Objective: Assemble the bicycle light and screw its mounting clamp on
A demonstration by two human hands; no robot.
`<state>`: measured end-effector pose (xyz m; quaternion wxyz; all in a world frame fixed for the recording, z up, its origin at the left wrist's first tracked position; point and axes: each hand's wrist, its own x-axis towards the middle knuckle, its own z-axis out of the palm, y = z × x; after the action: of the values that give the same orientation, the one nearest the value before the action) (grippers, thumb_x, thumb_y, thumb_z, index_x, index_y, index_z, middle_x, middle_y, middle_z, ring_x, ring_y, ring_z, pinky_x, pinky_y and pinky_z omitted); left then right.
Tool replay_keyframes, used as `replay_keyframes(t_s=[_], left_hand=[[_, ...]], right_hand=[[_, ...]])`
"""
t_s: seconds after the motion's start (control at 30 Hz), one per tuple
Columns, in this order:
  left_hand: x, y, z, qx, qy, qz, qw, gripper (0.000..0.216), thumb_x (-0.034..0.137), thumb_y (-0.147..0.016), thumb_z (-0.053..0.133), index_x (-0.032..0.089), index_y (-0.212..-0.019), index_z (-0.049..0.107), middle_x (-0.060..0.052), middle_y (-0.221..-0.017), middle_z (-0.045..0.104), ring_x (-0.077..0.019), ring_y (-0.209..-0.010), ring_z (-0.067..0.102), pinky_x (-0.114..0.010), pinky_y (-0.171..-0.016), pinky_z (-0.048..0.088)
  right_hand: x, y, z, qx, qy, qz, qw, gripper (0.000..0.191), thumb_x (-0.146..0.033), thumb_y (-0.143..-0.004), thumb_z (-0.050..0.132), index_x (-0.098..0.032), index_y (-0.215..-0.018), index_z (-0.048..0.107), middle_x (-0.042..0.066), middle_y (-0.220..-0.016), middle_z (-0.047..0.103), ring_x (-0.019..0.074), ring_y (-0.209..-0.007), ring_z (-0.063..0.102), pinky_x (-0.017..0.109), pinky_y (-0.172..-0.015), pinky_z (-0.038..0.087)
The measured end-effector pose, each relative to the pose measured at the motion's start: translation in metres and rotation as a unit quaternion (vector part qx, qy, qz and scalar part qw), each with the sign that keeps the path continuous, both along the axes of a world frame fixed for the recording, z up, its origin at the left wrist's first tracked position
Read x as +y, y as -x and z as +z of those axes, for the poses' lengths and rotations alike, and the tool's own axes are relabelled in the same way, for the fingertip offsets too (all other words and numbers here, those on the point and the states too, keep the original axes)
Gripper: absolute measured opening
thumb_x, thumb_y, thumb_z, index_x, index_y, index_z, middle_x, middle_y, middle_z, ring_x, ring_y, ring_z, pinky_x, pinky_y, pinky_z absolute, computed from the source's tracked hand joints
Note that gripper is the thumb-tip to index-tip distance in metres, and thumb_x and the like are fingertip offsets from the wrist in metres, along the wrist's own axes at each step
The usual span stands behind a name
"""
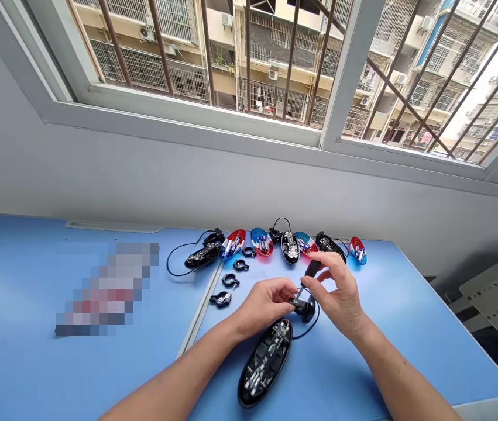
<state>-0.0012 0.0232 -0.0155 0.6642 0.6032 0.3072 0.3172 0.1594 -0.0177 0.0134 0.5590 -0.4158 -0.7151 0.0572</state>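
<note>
My right hand (336,292) is closed on the black handle of a screwdriver (312,270), its shaft slanting down to the left. The tip meets a small black clamp (298,305), which my left hand (270,301) pinches at its left side. A round black part (308,310) sits beside the clamp, partly behind my right fingers. From there a thin black cable (311,328) loops down to an open black oval housing (265,362), which shows its inner circuit board and lies on the blue table (336,374) below my left hand.
Several black ring clamps (230,280) stand in a line left of my hands. Behind them lie red-and-blue oval shells (233,244) with batteries and more black housings (290,247). A blurred patch (108,289) covers something at left. The wall (187,187) and barred window (249,117) rise behind.
</note>
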Motion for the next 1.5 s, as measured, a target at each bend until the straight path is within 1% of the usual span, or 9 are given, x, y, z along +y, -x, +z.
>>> replay_keyframes(t_s=[0.13, 0.37, 0.53, 0.63, 0.83, 0.93, 1.17, 1.33, 1.5], left_hand=[[-0.0013, -0.0003, 0.0007, 0.002, 0.002, -0.006, 1.000, 0.019, 0.012, -0.055, 0.060, 0.014, -0.074, 0.062, 0.000, -0.070, 0.065, -0.0145, -0.067, 0.058, -0.026, -0.063, 0.043], [-0.0011, 0.0005, 0.0007, -0.004, 0.002, -0.001, 1.000, 0.018, 0.010, -0.054, 0.059, 0.015, -0.071, 0.061, 0.004, -0.065, 0.061, -0.0114, -0.062, 0.055, -0.024, -0.060, 0.041], [-0.0007, -0.0001, -0.0005, -0.005, 0.001, 0.002, 1.000, 0.019, 0.011, -0.055, 0.061, 0.015, -0.073, 0.062, 0.002, -0.069, 0.063, -0.0135, -0.068, 0.058, -0.026, -0.065, 0.043], [-0.0010, 0.0002, -0.0009, -0.003, 0.004, -0.003, 1.000, 0.020, 0.011, -0.056, 0.061, 0.014, -0.075, 0.063, 0.000, -0.071, 0.066, -0.0154, -0.069, 0.060, -0.027, -0.066, 0.044], [-0.0018, 0.0008, 0.0008, 0.001, 0.010, -0.003, 1.000, 0.019, 0.012, -0.056, 0.060, 0.015, -0.075, 0.062, 0.000, -0.071, 0.066, -0.0148, -0.067, 0.059, -0.026, -0.061, 0.044], [-0.0018, 0.0005, 0.0008, 0.000, 0.007, 0.001, 1.000, 0.019, 0.012, -0.055, 0.061, 0.015, -0.074, 0.062, 0.001, -0.069, 0.065, -0.0143, -0.066, 0.059, -0.026, -0.062, 0.043], [-0.0013, 0.0008, -0.0001, 0.005, 0.001, 0.001, 1.000, 0.019, 0.011, -0.056, 0.060, 0.015, -0.075, 0.063, 0.000, -0.071, 0.067, -0.0155, -0.069, 0.060, -0.027, -0.064, 0.044], [-0.0012, 0.0010, 0.0000, 0.004, 0.003, 0.000, 1.000, 0.020, 0.011, -0.056, 0.060, 0.015, -0.075, 0.062, 0.001, -0.070, 0.066, -0.0148, -0.067, 0.059, -0.026, -0.061, 0.043], [-0.0013, 0.0008, -0.0008, 0.000, 0.000, -0.005, 1.000, 0.020, 0.011, -0.056, 0.061, 0.014, -0.076, 0.063, 0.000, -0.071, 0.067, -0.0157, -0.069, 0.060, -0.027, -0.065, 0.044]], right_hand=[[0.0006, 0.0005, 0.0001, 0.011, -0.006, 0.002, 1.000, 0.034, -0.012, -0.083, 0.057, -0.027, -0.114, 0.055, 0.003, -0.097, 0.060, 0.0135, -0.079, 0.058, 0.024, -0.058, 0.054], [-0.0015, 0.0004, -0.0039, 0.030, 0.024, 0.027, 0.999, 0.040, -0.011, -0.084, 0.053, -0.026, -0.120, 0.047, 0.004, -0.098, 0.064, 0.0156, -0.086, 0.062, 0.026, -0.063, 0.055], [-0.0008, -0.0019, -0.0068, 0.004, 0.003, -0.024, 1.000, 0.037, -0.019, -0.079, 0.064, -0.026, -0.113, 0.052, 0.003, -0.096, 0.059, 0.0149, -0.077, 0.056, 0.026, -0.058, 0.053], [-0.0007, -0.0027, -0.0049, 0.019, 0.001, -0.038, 0.999, 0.032, -0.017, -0.080, 0.062, -0.026, -0.110, 0.054, 0.002, -0.090, 0.059, 0.0134, -0.074, 0.056, 0.024, -0.056, 0.053], [-0.0018, -0.0015, -0.0019, 0.026, 0.000, -0.006, 1.000, 0.041, -0.008, -0.083, 0.051, -0.027, -0.120, 0.050, 0.003, -0.101, 0.063, 0.0138, -0.085, 0.062, 0.023, -0.062, 0.055], [-0.0017, -0.0018, -0.0033, 0.010, -0.004, -0.006, 1.000, 0.040, -0.011, -0.082, 0.054, -0.026, -0.119, 0.049, 0.005, -0.102, 0.062, 0.0155, -0.087, 0.060, 0.025, -0.061, 0.055], [-0.0013, -0.0038, -0.0023, 0.014, 0.008, -0.042, 0.999, 0.027, -0.018, -0.082, 0.059, -0.026, -0.107, 0.054, 0.001, -0.090, 0.060, 0.0125, -0.070, 0.059, 0.025, -0.056, 0.054], [-0.0024, -0.0033, -0.0024, 0.015, 0.020, -0.003, 1.000, 0.035, -0.012, -0.085, 0.050, -0.025, -0.117, 0.049, 0.005, -0.101, 0.063, 0.0162, -0.087, 0.063, 0.028, -0.064, 0.056], [-0.0011, -0.0030, -0.0046, 0.015, 0.025, -0.006, 1.000, 0.037, -0.016, -0.084, 0.056, -0.028, -0.118, 0.049, 0.003, -0.100, 0.061, 0.0154, -0.085, 0.060, 0.026, -0.061, 0.054]])
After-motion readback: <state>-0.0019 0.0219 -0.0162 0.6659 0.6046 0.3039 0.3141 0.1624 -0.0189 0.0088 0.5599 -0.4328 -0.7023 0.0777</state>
